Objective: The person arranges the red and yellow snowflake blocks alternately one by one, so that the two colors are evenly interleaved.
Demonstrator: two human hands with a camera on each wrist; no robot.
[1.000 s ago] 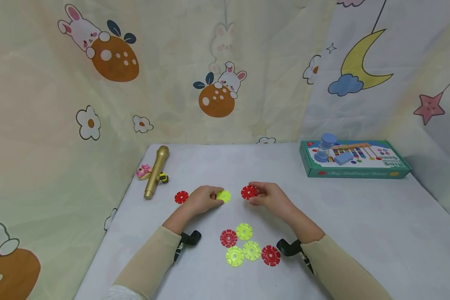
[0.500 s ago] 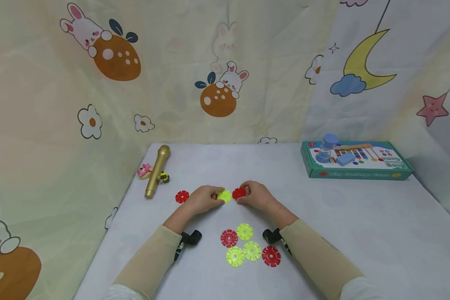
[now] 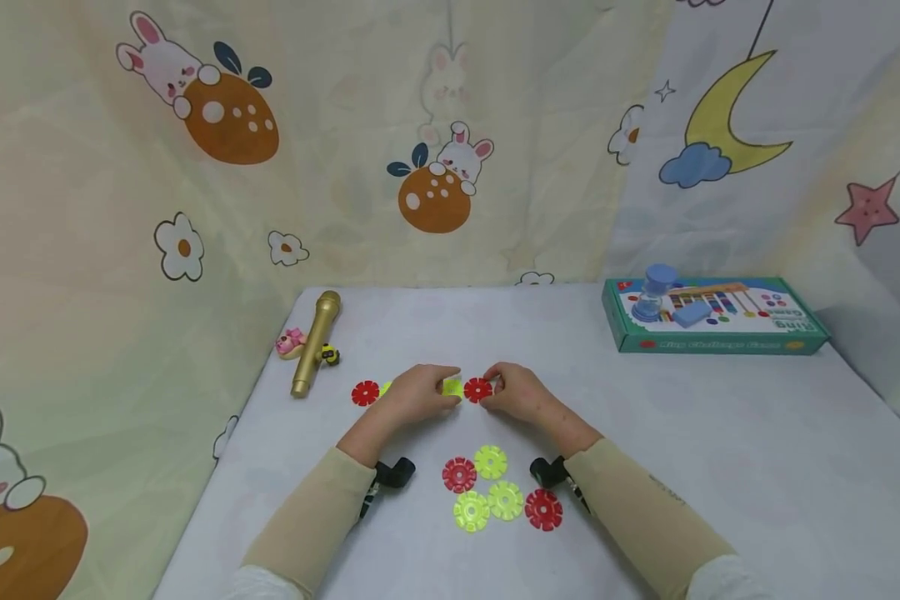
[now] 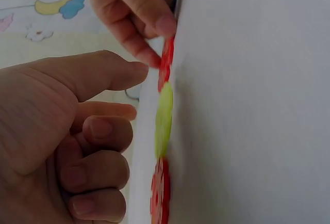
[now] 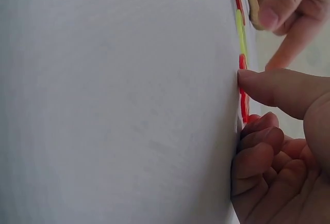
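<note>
A row of notched plastic discs lies flat across the table. At its left end is a red disc, followed by a yellow-green one partly covered by my left hand. That hand hovers above the row, thumb and index finger spread apart around a yellow-green disc without touching it. In the left wrist view another red disc lies beside this yellow-green disc; the head view hides it. My right hand pinches the red disc at the row's right end, edge against the yellow-green one.
Nearer the body lie several loose discs, red and yellow-green. A gold microphone-shaped tube with small pink and bee-like figures stands back left. A green game box bears a blue hourglass-shaped piece and a blue block.
My right hand has moved left, bringing the red disc down against the yellow-green one. My left thumb and index finger have spread, letting go of the yellow-green disc.
</note>
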